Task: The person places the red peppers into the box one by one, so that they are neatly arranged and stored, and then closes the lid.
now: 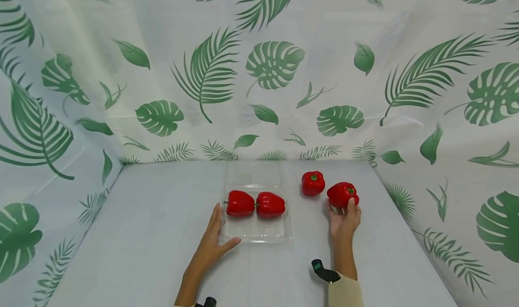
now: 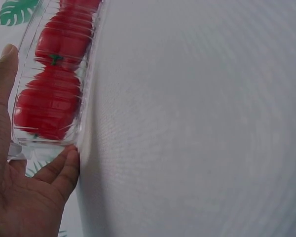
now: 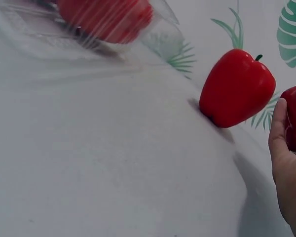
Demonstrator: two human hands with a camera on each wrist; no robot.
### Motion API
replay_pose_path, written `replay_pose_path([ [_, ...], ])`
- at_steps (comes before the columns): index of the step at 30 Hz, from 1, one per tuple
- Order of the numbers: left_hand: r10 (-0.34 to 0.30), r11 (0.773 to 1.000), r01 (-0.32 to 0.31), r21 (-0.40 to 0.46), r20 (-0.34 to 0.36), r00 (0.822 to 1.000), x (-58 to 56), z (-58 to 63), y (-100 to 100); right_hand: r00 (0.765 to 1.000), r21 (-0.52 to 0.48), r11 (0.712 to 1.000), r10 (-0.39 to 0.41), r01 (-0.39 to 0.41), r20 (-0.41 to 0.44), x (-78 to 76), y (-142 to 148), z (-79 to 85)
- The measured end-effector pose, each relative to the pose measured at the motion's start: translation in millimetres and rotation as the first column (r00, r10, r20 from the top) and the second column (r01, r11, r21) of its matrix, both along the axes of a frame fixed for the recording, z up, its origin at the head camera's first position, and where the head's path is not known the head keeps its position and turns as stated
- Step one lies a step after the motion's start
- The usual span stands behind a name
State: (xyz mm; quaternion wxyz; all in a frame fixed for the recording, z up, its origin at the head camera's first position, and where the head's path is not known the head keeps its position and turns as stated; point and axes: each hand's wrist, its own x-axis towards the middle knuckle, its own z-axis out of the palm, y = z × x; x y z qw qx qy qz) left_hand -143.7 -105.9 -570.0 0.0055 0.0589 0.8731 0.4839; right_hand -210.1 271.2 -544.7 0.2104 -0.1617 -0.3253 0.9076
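Two red bell peppers [image 1: 240, 203] lie on their sides, end to end, inside a clear plastic clamshell container [image 1: 256, 232] whose lid is folded back. My left hand [image 1: 211, 244] rests at the container's left side, fingers extended along the wall and thumb spread by the front edge. In the left wrist view, its fingertips touch the container's end. To the right, my right hand [image 1: 344, 219] grips another red bell pepper [image 1: 342, 193], thumb on the near side. A further bell pepper [image 3: 238, 89] stands upright on the table, just left of the gripped one.
The container's transparent lid [image 1: 254, 173] lies toward the back of the white table [image 1: 162, 208]. Behind and at both sides hang white sheets [image 1: 227, 131] printed with green leaves. A dark device [image 1: 325, 271] is strapped at the right wrist.
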Motion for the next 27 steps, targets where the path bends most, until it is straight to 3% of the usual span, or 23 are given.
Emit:
replay_pose_path([
  [6, -0.004, 1.000, 0.004, -0.002, 0.000, 1.000, -0.7, -0.1, 0, 0.996, 0.036, 0.997, 0.072, -0.070, -0.044, 5.3, -4, -3.5],
  [11, -0.009, 1.000, 0.009, 0.010, 0.002, 1.000, 0.4, -0.2, 0, 0.994, 0.049, 0.996, 0.077, -0.073, -0.084, 10.6, -9, -0.7],
  [14, -0.008, 1.000, 0.008, 0.005, 0.002, 1.000, 0.8, 0.4, 0, 0.993, 0.113, 0.991, 0.076, -0.066, -0.090, 12.8, -11, 2.3],
  [21, -0.004, 1.000, 0.004, 0.006, -0.002, 1.000, -0.2, 2.0, 0, 0.991, 0.341, 0.935, 0.125, -0.103, -0.044, 14.1, -18, 10.1],
  [27, -0.004, 1.000, 0.004, 0.009, 0.005, 1.000, -0.1, 2.0, 0, 0.976, 0.405, 0.890, 0.218, -0.209, 0.023, 20.1, -24, 17.3],
])
